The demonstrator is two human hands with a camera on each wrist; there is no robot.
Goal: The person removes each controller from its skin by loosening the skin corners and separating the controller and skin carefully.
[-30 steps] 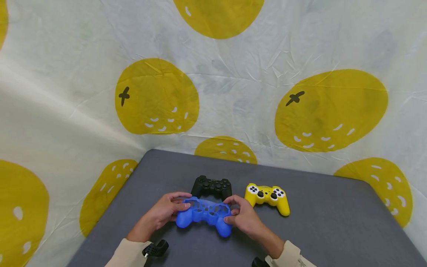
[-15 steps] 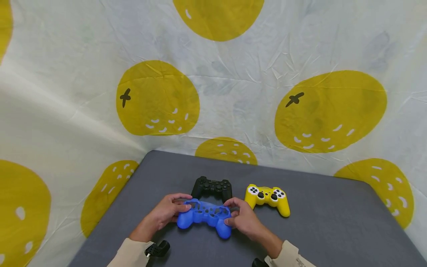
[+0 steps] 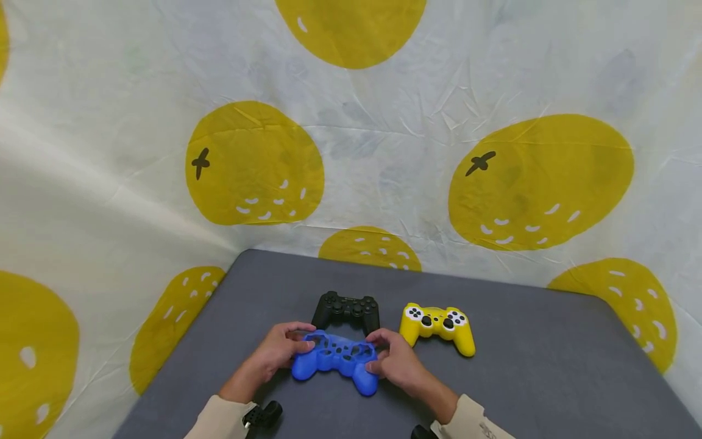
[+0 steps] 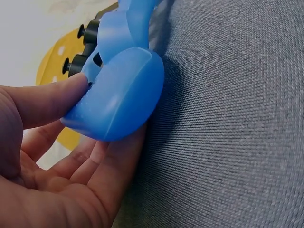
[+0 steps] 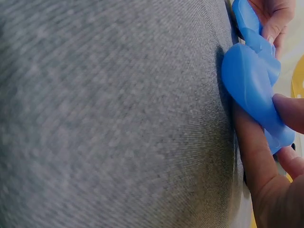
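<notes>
Between both hands is a blue silicone controller cover [image 3: 334,356], its button openings facing up and its two grips toward the person. The left hand [image 3: 278,350] pinches its left end, thumb on top and fingers beneath; the left wrist view shows this grip on the rounded blue lobe [image 4: 121,95]. At the other end the right hand [image 3: 398,361] holds the cover the same way, thumb above, as the right wrist view also shows on the blue lobe [image 5: 249,83]. Just behind the cover lies a black game controller [image 3: 347,308], its lower part partly hidden.
A yellow game controller [image 3: 437,324] with white button areas lies to the right of the black one. All rest on a dark grey tabletop [image 3: 526,366]. A white cloth [image 3: 384,177] printed with yellow fruit hangs behind and along the left.
Both hands keep hold of the blue cover, which has shifted very slightly toward the person. The head view has moved a little. The black and yellow controllers stay where they were on the table.
</notes>
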